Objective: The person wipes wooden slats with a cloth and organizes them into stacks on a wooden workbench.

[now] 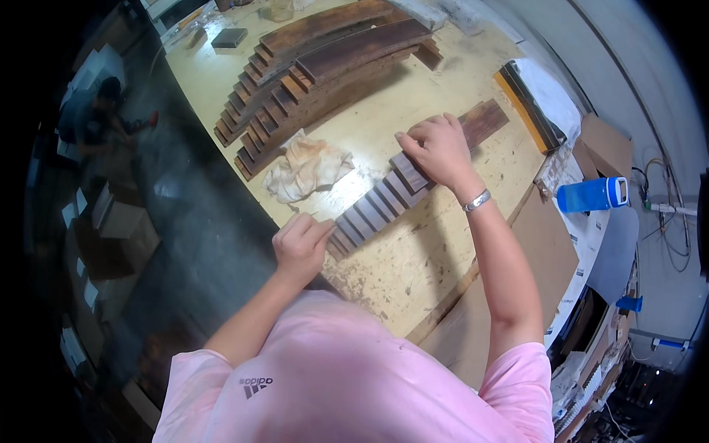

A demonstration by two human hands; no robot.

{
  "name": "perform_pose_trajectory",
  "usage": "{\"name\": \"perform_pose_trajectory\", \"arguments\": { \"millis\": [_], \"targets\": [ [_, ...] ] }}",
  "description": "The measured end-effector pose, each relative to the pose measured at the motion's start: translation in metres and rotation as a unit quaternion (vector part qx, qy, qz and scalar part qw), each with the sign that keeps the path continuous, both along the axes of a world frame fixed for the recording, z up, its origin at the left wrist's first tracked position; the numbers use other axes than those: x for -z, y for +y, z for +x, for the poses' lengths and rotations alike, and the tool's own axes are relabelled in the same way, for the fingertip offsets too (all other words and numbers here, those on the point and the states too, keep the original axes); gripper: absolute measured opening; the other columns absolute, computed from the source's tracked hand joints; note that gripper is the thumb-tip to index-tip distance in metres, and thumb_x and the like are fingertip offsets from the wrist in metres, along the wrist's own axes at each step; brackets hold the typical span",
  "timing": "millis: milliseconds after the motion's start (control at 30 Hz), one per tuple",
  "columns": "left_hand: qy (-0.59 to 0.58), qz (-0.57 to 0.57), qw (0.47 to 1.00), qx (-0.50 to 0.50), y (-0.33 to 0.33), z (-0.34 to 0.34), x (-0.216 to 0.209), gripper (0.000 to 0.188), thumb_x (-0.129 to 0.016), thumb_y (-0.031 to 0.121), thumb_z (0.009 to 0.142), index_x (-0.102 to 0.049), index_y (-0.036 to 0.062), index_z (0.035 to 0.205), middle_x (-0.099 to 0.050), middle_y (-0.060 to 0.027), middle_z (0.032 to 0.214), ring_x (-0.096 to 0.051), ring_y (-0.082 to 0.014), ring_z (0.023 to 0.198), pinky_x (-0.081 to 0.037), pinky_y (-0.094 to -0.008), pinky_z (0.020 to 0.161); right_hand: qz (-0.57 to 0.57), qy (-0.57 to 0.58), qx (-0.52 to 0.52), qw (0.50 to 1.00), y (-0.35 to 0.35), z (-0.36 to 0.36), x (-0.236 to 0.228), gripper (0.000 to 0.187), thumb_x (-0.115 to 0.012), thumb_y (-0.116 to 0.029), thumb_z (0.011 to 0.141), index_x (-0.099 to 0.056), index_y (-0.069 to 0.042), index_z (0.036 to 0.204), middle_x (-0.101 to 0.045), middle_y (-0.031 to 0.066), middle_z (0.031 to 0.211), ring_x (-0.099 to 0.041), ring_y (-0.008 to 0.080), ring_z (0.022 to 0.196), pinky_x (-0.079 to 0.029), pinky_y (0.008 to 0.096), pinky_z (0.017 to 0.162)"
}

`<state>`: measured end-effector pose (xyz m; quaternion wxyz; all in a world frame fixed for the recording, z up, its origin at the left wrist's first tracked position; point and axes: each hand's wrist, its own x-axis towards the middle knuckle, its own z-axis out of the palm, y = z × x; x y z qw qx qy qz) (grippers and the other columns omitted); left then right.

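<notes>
A long stepped wooden piece [367, 212] lies slantwise on the pale tabletop, with greyish, evenly spaced steps and a dark reddish-brown flat far end [484, 122]. My left hand [299, 247] is closed at its near end, thumb and fingers pinching the lowest steps. Farther along, my right hand [437, 148], with a metal band at the wrist, grips the piece from above where the steps meet the flat part. My palm hides what lies under it there. Left of the piece sits a crumpled, stained cream cloth [309, 167].
Beyond the cloth rest two similar dark stepped wooden pieces [354, 52]. A small dark block [230, 38] lies at the far left. At the right are a black-and-orange box [532, 107], a blue bottle [591, 195] and cardboard [528, 266]. Another person [100, 118] crouches at left.
</notes>
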<state>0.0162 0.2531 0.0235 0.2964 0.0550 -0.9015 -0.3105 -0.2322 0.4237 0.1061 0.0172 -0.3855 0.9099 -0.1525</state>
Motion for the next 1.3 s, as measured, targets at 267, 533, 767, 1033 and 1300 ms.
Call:
{"name": "perform_pose_trajectory", "arguments": {
  "millis": [267, 533, 767, 1033, 1300],
  "targets": [
    [-0.007, -0.005, 0.998, 0.067, 0.022, 0.009, 0.008, 0.012, -0.078, 0.003, 0.074, -0.076, 0.0069, 0.086, -0.055, -0.0088, 0.069, -0.057, -0.028, 0.063, -0.045, -0.0391, 0.055, -0.001, 0.05, -0.011, 0.999, -0.003, 0.004, 0.001, 0.041, -0.056, -0.031, 0.093, -0.07, -0.004, 0.065, -0.066, 0.0098, 0.068, -0.058, 0.028, 0.082, -0.039, 0.0402, 0.106],
    [-0.008, -0.007, 0.996, 0.092, 0.027, 0.013, 0.005, 0.01, -0.076, 0.002, 0.076, -0.075, 0.0064, 0.085, -0.055, -0.0085, 0.068, -0.057, -0.0276, 0.063, -0.045, -0.039, 0.055, 0.007, 0.06, -0.013, 0.998, -0.004, 0.003, 0.003, 0.041, -0.055, -0.032, 0.092, -0.073, -0.005, 0.067, -0.068, 0.0109, 0.071, -0.06, 0.0277, 0.084, -0.04, 0.0398, 0.104],
    [-0.011, -0.009, 0.997, 0.074, 0.022, 0.019, 0.008, 0.014, -0.07, 0.003, 0.074, -0.074, 0.0107, 0.084, -0.057, -0.0056, 0.071, -0.059, -0.0263, 0.065, -0.046, -0.0392, 0.054, 0.005, 0.063, -0.01, 0.998, -0.003, 0.002, 0.003, 0.039, -0.054, -0.03, 0.09, -0.073, -0.005, 0.067, -0.068, 0.0113, 0.072, -0.06, 0.0277, 0.083, -0.041, 0.0397, 0.103],
    [-0.038, -0.006, 0.999, 0.001, 0.0, 0.021, 0.017, 0.011, -0.077, 0.003, 0.076, -0.075, 0.0061, 0.086, -0.056, -0.0081, 0.071, -0.058, -0.0276, 0.065, -0.046, -0.0389, 0.057, -0.011, 0.034, -0.024, 0.999, 0.003, 0.003, 0.004, 0.045, -0.048, -0.032, 0.089, -0.073, -0.005, 0.064, -0.069, 0.0149, 0.073, -0.063, 0.0311, 0.089, -0.035, 0.0467, 0.113],
    [-0.021, -0.035, 0.998, 0.042, 0.002, 0.019, 0.011, 0.009, -0.077, 0.006, 0.075, -0.075, 0.0085, 0.083, -0.055, -0.008, 0.069, -0.057, -0.0277, 0.063, -0.044, -0.0398, 0.054, 0.007, 0.072, -0.042, 0.996, 0.003, 0.003, 0.007, 0.035, -0.049, -0.025, 0.088, -0.067, -0.006, 0.065, -0.066, 0.0103, 0.072, -0.057, 0.0292, 0.082, -0.04, 0.0414, 0.102]
  ]
}}
